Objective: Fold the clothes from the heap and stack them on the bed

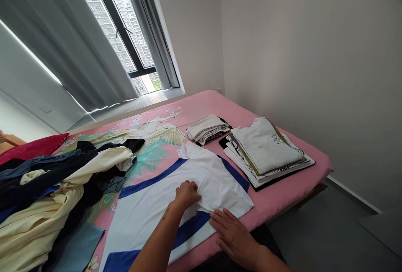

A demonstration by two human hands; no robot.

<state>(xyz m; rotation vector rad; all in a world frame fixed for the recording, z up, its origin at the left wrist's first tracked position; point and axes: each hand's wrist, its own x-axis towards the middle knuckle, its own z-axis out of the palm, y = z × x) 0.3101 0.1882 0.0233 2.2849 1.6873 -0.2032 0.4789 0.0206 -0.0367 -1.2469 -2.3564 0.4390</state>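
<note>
A white shirt with blue bands [150, 205] lies spread on the bed, its collar pointing away from me and one side partly folded in. My left hand [187, 194] rests on the middle of the shirt, fingers curled in a pinch on the white cloth; the fingertips are partly hidden. My right hand [230, 232] lies flat with fingers stretched out, touching the shirt's near edge by a blue band. Beyond the right hand sits a stack of folded shirts [266, 146], with a light grey one on top.
A smaller pile of folded light cloth [207, 128] lies behind the shirt. Loose clothes [47, 205], dark and cream, are heaped on the left. The pink bed [301, 180] ends at the right above a grey floor. A curtained window [125, 33] is at the back.
</note>
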